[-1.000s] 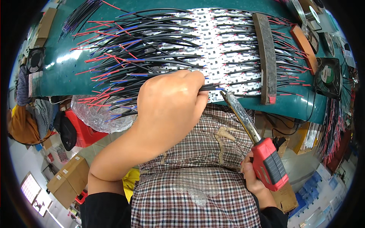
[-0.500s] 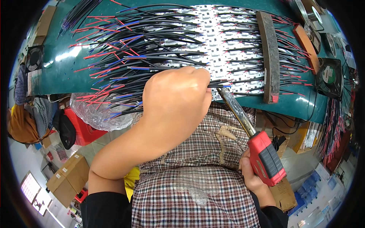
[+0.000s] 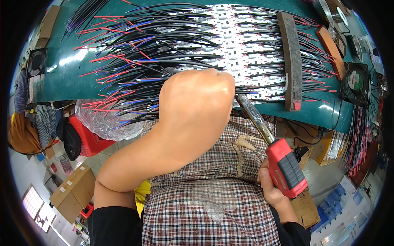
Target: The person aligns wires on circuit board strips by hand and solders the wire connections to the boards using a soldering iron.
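Observation:
My left hand (image 3: 197, 98) is closed over the lower rows of white circuit boards (image 3: 232, 61), back of the hand up. A black cable with a blue wire end (image 3: 251, 92) pokes out past its fingers, which are mostly hidden. My right hand (image 3: 271, 186) is wrapped round the handle of a red and black soldering gun (image 3: 287, 168). The gun's metal barrel slants up and left, its tip just right of my left hand, by the lowest boards. Black cables with red and blue wire ends (image 3: 135, 61) fan out left of the boards.
A dark metal bar (image 3: 290, 61) lies across the cables on the right, with an orange block (image 3: 331, 53) beyond it. Small fans (image 3: 356, 84) stand at the green table's right and left edges. Clear plastic wrap (image 3: 108, 121) hangs over a red stool (image 3: 88, 137).
My left hand has shifted slightly right, and the blue wire end has moved right with it. The soldering gun has moved very slightly left and up.

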The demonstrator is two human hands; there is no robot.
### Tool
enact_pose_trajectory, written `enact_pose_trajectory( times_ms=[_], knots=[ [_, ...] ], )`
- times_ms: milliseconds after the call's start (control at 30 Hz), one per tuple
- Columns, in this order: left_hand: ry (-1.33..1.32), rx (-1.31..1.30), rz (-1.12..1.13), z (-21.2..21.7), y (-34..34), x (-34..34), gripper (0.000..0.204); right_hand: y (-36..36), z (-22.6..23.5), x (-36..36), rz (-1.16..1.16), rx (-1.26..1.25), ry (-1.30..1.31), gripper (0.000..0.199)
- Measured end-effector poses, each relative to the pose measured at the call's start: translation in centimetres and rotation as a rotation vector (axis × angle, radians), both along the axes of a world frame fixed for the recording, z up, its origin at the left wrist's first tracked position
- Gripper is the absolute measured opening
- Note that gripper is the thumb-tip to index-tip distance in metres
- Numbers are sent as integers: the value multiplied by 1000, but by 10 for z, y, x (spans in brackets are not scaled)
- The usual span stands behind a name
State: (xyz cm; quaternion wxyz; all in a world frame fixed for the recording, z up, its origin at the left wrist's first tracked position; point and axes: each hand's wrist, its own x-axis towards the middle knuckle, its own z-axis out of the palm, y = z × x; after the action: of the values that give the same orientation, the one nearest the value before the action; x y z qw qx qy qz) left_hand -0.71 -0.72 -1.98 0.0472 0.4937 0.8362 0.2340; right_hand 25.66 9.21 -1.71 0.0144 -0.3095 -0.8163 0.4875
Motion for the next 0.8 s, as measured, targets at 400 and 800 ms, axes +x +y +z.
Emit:
enact_pose_trajectory(
  times_ms=[400,800],
  knots=[
    [-23,-21,-24,3,2,-8,15,-1,3,9,-40,-51,-3,16],
    [28,6,1,0,1,4,18,-2,2,0,-71,-115,30,16]
  ],
)
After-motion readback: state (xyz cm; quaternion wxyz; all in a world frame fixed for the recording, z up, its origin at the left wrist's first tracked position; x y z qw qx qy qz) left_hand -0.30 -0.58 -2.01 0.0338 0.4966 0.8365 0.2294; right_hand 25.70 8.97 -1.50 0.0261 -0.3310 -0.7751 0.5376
